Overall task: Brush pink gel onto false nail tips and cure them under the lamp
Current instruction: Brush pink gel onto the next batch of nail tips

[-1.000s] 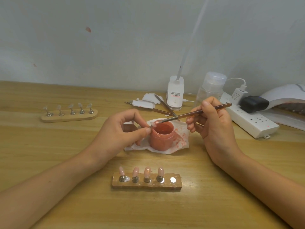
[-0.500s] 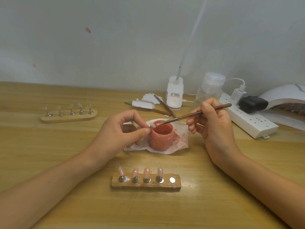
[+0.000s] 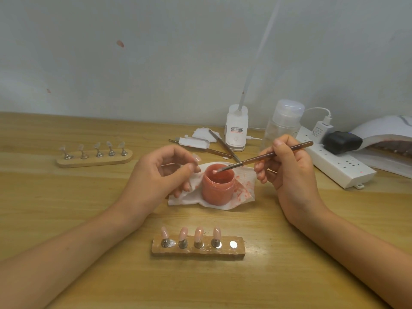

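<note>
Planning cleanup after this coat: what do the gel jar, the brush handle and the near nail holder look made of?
Gel jar: glossy pink, likely plastic or glass, judging by the highlights on its wall. Brush handle: reddish-brown with a lacquered sheen, probably wood or coated metal. Near nail holder: matt tan block, rough-edged and wood-like, with shiny metal discs.

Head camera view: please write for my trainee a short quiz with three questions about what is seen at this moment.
1. True or false: the thin brown brush in the right hand has its bristles inside the open pink gel jar.
2. How many pink-coated nail tips stand on the near rectangular wooden holder? A) three B) four C) five
3. Fill in: the left hand pinches one small ____.
Key: 1 true; 2 B; 3 false nail tip.
</note>
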The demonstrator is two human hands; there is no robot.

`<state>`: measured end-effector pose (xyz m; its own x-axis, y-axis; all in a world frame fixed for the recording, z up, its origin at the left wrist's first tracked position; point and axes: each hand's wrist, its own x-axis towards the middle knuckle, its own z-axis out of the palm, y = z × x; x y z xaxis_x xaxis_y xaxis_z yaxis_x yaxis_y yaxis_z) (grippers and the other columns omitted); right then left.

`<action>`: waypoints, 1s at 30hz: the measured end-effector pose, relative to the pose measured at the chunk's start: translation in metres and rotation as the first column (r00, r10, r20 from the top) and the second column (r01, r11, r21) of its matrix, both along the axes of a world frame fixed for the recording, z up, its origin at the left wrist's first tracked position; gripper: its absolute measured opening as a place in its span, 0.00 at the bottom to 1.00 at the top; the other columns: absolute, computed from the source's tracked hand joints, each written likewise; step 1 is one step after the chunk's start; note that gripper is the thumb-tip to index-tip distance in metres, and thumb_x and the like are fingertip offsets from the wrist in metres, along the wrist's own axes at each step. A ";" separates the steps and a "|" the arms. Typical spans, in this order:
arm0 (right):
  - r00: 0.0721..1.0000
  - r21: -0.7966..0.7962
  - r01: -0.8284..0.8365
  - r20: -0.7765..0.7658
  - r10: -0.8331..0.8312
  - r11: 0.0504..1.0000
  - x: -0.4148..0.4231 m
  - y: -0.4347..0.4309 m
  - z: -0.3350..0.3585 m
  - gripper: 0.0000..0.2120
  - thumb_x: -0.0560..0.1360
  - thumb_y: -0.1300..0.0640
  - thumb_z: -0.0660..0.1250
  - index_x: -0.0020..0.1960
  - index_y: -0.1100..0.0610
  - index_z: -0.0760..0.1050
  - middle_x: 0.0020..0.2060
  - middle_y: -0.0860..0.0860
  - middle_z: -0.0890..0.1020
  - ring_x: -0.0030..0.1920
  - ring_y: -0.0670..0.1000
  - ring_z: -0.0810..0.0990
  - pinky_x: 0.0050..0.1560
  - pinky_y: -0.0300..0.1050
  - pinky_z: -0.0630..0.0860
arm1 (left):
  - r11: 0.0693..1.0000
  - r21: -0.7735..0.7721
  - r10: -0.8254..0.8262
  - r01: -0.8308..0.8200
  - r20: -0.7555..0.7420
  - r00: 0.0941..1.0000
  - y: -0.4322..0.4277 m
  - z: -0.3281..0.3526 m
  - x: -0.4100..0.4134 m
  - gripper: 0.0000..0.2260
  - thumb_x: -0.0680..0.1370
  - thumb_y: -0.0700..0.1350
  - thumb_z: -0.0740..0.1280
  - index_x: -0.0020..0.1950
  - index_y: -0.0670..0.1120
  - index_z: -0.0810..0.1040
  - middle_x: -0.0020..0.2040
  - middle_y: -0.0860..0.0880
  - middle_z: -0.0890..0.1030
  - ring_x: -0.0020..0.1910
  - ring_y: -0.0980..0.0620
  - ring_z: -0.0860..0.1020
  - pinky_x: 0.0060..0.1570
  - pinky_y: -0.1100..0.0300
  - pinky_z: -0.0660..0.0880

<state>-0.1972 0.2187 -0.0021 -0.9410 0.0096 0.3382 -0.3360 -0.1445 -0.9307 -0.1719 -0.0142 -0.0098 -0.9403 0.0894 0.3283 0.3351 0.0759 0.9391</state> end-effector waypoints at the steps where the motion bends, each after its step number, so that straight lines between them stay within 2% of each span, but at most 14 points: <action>1: 1.000 -0.008 -0.001 0.005 0.001 1.000 0.000 0.000 0.000 0.13 0.84 0.56 0.57 0.41 0.56 0.71 0.29 0.51 0.80 0.30 0.48 0.78 0.30 0.38 0.75 | 1.000 -0.005 0.004 -0.004 -0.004 1.000 0.000 0.000 0.000 0.05 0.77 0.35 0.68 0.46 0.44 0.80 0.42 0.45 0.84 0.30 0.53 0.78 0.27 0.63 0.74; 9: 0.999 -0.043 0.000 0.035 0.001 0.999 -0.001 0.000 0.001 0.13 0.83 0.56 0.57 0.41 0.55 0.72 0.29 0.50 0.80 0.30 0.47 0.78 0.29 0.38 0.75 | 0.999 -0.036 -0.026 0.026 -0.011 1.000 0.001 -0.002 -0.002 0.03 0.81 0.39 0.64 0.50 0.45 0.76 0.41 0.50 0.80 0.32 0.55 0.75 0.29 0.65 0.72; 11: 0.999 -0.037 -0.001 0.035 0.002 0.999 -0.001 0.000 0.001 0.13 0.83 0.56 0.57 0.42 0.56 0.71 0.28 0.50 0.80 0.30 0.47 0.78 0.29 0.37 0.75 | 0.998 -0.037 -0.047 0.047 -0.010 0.999 0.001 -0.002 -0.003 0.02 0.79 0.43 0.65 0.50 0.46 0.76 0.40 0.49 0.78 0.33 0.54 0.74 0.29 0.65 0.72; 13: 0.999 -0.040 -0.002 0.037 0.004 0.999 -0.001 0.000 0.001 0.13 0.83 0.56 0.57 0.42 0.56 0.71 0.28 0.50 0.79 0.30 0.47 0.78 0.29 0.37 0.75 | 0.999 -0.014 -0.052 0.052 -0.016 0.999 0.001 -0.002 -0.003 0.06 0.75 0.46 0.67 0.49 0.46 0.77 0.40 0.50 0.78 0.33 0.54 0.74 0.29 0.65 0.72; 19: 0.999 -0.060 0.000 0.046 0.003 0.998 -0.001 0.000 0.001 0.13 0.83 0.57 0.58 0.41 0.55 0.71 0.28 0.50 0.79 0.30 0.47 0.78 0.29 0.37 0.74 | 0.999 0.045 -0.007 0.010 -0.048 0.999 -0.002 -0.003 -0.004 0.11 0.71 0.50 0.75 0.46 0.47 0.78 0.44 0.47 0.84 0.31 0.55 0.76 0.27 0.66 0.71; 23: 0.999 -0.063 0.001 0.052 0.003 0.998 -0.001 0.000 0.001 0.13 0.83 0.56 0.58 0.40 0.55 0.72 0.28 0.51 0.79 0.30 0.48 0.78 0.29 0.38 0.74 | 1.000 0.010 0.001 0.000 -0.081 0.997 -0.002 -0.002 -0.004 0.09 0.72 0.55 0.73 0.44 0.51 0.79 0.48 0.48 0.84 0.34 0.55 0.76 0.27 0.64 0.71; 26: 0.998 -0.075 0.001 0.058 0.003 0.997 -0.001 0.000 0.002 0.13 0.83 0.56 0.58 0.40 0.55 0.72 0.28 0.50 0.79 0.30 0.47 0.77 0.29 0.37 0.74 | 0.999 -0.031 0.026 -0.028 -0.073 0.997 -0.002 -0.002 -0.004 0.10 0.72 0.56 0.74 0.46 0.51 0.80 0.40 0.51 0.81 0.33 0.53 0.76 0.27 0.64 0.70; 28: 0.998 -0.097 0.000 0.067 0.006 0.995 -0.001 0.000 0.002 0.13 0.83 0.56 0.58 0.40 0.55 0.71 0.28 0.50 0.79 0.29 0.47 0.77 0.29 0.37 0.74 | 0.998 -0.049 0.023 -0.027 -0.078 0.997 -0.002 -0.003 -0.004 0.09 0.73 0.53 0.75 0.46 0.50 0.81 0.35 0.53 0.79 0.30 0.55 0.75 0.27 0.65 0.70; 30: 0.997 -0.128 -0.002 0.076 0.012 0.992 -0.001 0.001 0.003 0.12 0.83 0.55 0.59 0.41 0.55 0.71 0.28 0.50 0.79 0.29 0.46 0.77 0.28 0.36 0.74 | 0.997 -0.076 0.017 -0.023 -0.081 0.997 -0.001 -0.004 -0.003 0.06 0.73 0.50 0.72 0.46 0.49 0.81 0.33 0.52 0.79 0.29 0.56 0.76 0.27 0.67 0.70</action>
<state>-0.1981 0.2196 0.0009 -0.9643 0.0411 0.2617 -0.2631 -0.2660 -0.9274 -0.1747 -0.0155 -0.0139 -0.9133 0.0981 0.3953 0.4064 0.1539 0.9006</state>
